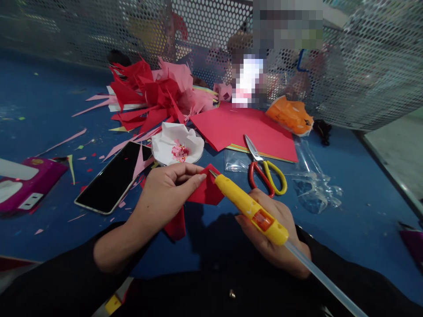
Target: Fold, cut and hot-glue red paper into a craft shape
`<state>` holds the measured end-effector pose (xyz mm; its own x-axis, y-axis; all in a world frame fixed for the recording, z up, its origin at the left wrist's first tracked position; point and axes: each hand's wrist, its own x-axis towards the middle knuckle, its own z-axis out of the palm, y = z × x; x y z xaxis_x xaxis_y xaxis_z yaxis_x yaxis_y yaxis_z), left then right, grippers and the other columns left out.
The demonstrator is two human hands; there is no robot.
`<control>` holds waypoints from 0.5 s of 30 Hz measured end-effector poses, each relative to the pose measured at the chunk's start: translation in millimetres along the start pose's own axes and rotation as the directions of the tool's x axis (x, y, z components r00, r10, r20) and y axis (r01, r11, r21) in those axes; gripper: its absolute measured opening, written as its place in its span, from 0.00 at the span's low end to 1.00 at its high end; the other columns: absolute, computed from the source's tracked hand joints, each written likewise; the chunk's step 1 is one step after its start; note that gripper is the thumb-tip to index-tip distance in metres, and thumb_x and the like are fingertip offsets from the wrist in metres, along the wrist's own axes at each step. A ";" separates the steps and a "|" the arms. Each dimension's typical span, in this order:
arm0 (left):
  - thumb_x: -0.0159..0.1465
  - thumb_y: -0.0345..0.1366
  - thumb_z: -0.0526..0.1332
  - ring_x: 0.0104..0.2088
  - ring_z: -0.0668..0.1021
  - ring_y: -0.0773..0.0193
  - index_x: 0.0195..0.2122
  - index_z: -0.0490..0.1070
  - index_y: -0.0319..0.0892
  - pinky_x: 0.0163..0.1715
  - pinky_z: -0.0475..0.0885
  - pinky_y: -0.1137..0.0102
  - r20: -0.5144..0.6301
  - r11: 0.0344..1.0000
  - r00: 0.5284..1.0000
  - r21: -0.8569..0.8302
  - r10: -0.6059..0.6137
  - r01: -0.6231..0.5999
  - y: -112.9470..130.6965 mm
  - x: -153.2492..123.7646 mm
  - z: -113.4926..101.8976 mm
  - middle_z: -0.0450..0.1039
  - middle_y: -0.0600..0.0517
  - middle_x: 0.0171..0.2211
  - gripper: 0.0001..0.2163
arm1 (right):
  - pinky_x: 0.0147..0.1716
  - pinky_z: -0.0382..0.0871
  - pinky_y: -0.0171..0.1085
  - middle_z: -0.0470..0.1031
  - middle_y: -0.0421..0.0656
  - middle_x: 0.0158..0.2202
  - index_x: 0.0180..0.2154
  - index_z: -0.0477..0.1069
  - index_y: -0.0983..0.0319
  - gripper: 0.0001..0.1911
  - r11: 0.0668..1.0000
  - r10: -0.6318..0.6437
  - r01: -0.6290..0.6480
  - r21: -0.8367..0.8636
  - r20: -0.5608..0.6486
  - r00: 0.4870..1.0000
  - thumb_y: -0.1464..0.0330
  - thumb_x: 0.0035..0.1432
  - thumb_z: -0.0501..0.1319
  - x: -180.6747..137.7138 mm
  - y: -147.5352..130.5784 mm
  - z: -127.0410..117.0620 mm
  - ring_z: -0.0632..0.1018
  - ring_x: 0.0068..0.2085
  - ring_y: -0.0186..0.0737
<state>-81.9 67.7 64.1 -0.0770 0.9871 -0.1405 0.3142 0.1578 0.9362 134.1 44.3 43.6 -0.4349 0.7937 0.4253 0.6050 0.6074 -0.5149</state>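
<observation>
My left hand [173, 189] pinches a folded piece of red paper [209, 192] between thumb and fingers. In my right hand [274, 229] is a yellow hot glue gun [246, 204], with a long clear glue stick [322, 277] coming out of its back end. The metal nozzle points at the upper edge of the red paper, close to my left thumb; whether it touches cannot be told. Another red paper piece [176, 225] lies below my left hand. Just beyond the hands sits a crumpled white paper bowl [161, 143] with small red and pink scraps inside.
Red-and-yellow-handled scissors [266, 169] lie before a stack of red paper [247, 127]. A black-screened phone [110, 180] and a purple case [42, 180] are at left. Red and pink paper scraps [155, 88] pile up behind, near a perforated metal screen [211, 22]. An orange wrapper [291, 115] sits right.
</observation>
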 end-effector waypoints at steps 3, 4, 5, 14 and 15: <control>0.58 0.38 0.67 0.25 0.77 0.67 0.35 0.82 0.45 0.25 0.72 0.75 -0.002 1.000 1.000 -0.001 0.001 -0.001 -0.2 -0.1 -0.1 0.80 0.54 0.24 0.06 | 0.20 0.62 0.32 0.66 0.36 0.24 0.31 0.62 0.58 0.13 1.000 0.009 -0.009 -0.010 0.002 1.000 0.61 0.68 0.54 -0.4 -0.4 0.2 0.68 0.21 0.31; 0.58 0.38 0.67 0.25 0.77 0.67 0.35 0.82 0.45 0.25 0.72 0.76 0.000 1.000 1.000 -0.001 0.001 -0.001 -0.2 0.2 -0.1 0.79 0.54 0.24 0.06 | 0.20 0.62 0.32 0.66 0.36 0.24 0.31 0.62 0.58 0.13 1.000 0.015 -0.015 -0.011 0.004 1.000 0.61 0.68 0.54 -0.6 -0.5 0.1 0.68 0.21 0.31; 0.58 0.38 0.67 0.25 0.77 0.67 0.35 0.82 0.45 0.25 0.72 0.76 -0.001 1.000 1.000 -0.001 0.001 -0.001 0.0 0.5 -0.1 0.79 0.54 0.24 0.06 | 0.20 0.61 0.32 0.66 0.36 0.24 0.31 0.62 0.58 0.13 1.000 0.019 -0.019 -0.012 0.005 1.000 0.61 0.68 0.54 -0.7 -0.5 0.0 0.68 0.21 0.31; 0.58 0.38 0.67 0.25 0.77 0.66 0.35 0.82 0.44 0.24 0.72 0.75 -0.007 1.000 1.000 -0.001 -0.004 0.004 0.5 0.1 -0.7 0.80 0.53 0.25 0.06 | 0.20 0.61 0.32 0.67 0.36 0.23 0.30 0.62 0.58 0.12 1.000 0.014 -0.014 -0.022 0.003 1.000 0.61 0.67 0.55 0.0 0.3 -0.5 0.68 0.21 0.31; 0.58 0.38 0.67 0.24 0.77 0.66 0.35 0.82 0.44 0.24 0.72 0.75 -0.008 1.000 1.000 -0.002 -0.006 0.006 0.4 0.0 -0.6 0.80 0.53 0.25 0.06 | 0.20 0.61 0.32 0.67 0.36 0.23 0.30 0.62 0.58 0.12 1.000 0.015 -0.015 -0.023 -0.003 1.000 0.61 0.67 0.55 -0.1 0.3 -0.3 0.68 0.20 0.31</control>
<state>-82.4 67.7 64.7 -0.0866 0.9859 -0.1434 0.3116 0.1635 0.9360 134.5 44.4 43.7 -0.4241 0.8026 0.4195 0.6267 0.5945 -0.5038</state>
